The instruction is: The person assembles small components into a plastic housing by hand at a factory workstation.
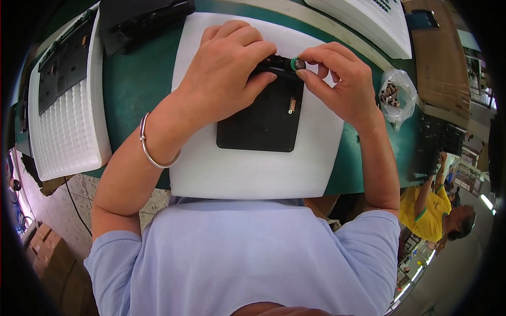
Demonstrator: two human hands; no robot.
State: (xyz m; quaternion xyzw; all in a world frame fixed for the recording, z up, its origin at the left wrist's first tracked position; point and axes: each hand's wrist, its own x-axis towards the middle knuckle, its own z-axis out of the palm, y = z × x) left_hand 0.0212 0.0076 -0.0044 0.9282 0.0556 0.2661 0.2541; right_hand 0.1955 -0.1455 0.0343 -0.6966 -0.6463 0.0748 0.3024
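A flat black panel [258, 124] lies on a white foam sheet [247, 176], with a thick rounded bar along its far edge. A small copper-coloured metal piece [292, 105] sits on the panel near its right side. My left hand [226, 68] is closed over the bar, fingers on the far side and thumb on the near side. At the bar's right end is a small round piece with a green rim and a dark silvery face [298, 64]. The thumb and forefinger of my right hand [340, 79] pinch it; its exact kind is unclear.
A clear plastic bag of small metal pieces [391, 96] lies right on the green table [129, 89]. White foam trays [68, 126] stand at left and far right, black panels [58, 68] on the left one. A person in yellow [429, 213] works at right.
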